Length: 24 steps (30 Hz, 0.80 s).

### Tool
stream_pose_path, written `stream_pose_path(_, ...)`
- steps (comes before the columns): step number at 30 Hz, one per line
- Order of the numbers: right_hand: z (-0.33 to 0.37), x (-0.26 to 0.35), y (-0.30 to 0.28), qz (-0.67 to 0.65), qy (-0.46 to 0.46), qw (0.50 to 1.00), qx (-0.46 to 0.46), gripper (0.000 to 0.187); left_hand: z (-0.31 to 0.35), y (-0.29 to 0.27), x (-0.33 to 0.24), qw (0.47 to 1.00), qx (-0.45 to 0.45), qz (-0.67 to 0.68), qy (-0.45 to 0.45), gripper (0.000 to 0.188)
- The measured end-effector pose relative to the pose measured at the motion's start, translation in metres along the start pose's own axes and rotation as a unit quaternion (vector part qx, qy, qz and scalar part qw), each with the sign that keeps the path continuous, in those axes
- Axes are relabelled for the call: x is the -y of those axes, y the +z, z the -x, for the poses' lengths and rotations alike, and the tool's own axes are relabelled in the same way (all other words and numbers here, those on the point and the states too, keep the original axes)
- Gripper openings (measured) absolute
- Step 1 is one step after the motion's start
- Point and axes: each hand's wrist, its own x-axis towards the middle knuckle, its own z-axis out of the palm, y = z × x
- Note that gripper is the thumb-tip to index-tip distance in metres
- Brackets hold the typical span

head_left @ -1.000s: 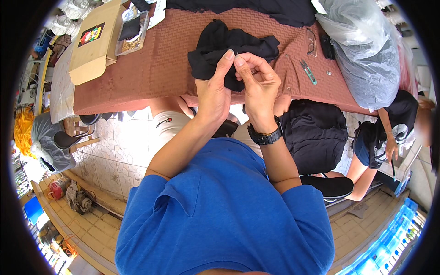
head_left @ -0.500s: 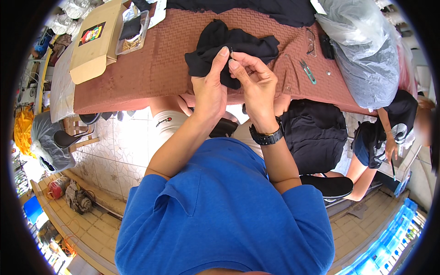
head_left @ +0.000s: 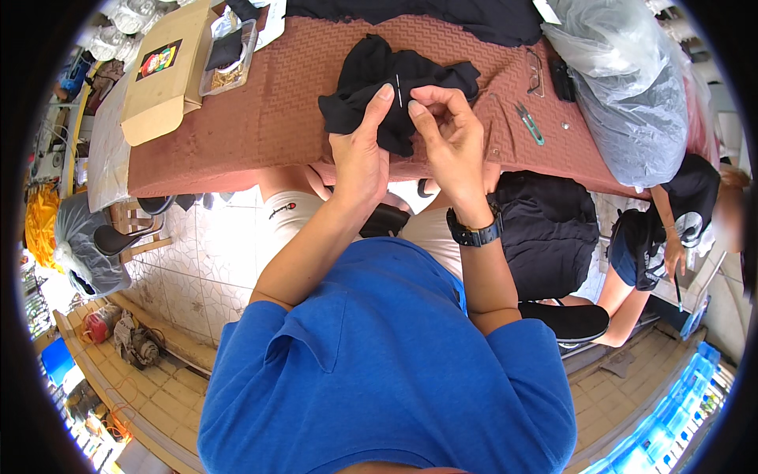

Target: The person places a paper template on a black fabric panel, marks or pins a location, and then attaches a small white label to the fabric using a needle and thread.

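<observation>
Both hands have dropped closer to the bench, the left hand pinching the black cloth taut while the right hand pinches a needle upright, steadying it for stitching.

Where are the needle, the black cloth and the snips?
needle [head_left: 399, 90], head view, mid-shaft between the two hands.
black cloth [head_left: 371, 67], head view, upper fold above the fingers.
snips [head_left: 530, 126], head view, middle of the green handle on the table.
</observation>
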Motion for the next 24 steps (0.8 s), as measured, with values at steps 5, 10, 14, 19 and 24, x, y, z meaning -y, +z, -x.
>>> stream_pose_path(5,-0.001,0.0,0.002,-0.031,0.029,0.999,0.021,0.011,0.0,-0.001,0.003,1.0,0.007,-0.004,0.01,0.018)
stream_pose_path(10,-0.006,0.007,-0.01,-0.089,0.059,0.991,0.082,0.013,-0.003,-0.011,0.003,1.0,0.016,-0.013,-0.011,0.019)
stream_pose_path(14,-0.011,0.022,-0.028,0.036,0.058,0.989,0.128,0.013,-0.006,-0.014,-0.004,0.999,0.026,-0.023,-0.031,0.025)
stream_pose_path(19,-0.027,0.046,-0.03,0.237,-0.135,0.957,0.101,0.007,-0.008,-0.019,-0.003,0.995,0.073,-0.067,-0.021,0.024)
stream_pose_path(24,-0.046,0.053,-0.023,0.289,-0.258,0.913,0.131,0.006,-0.009,-0.018,-0.003,0.989,0.097,-0.11,-0.008,0.019)
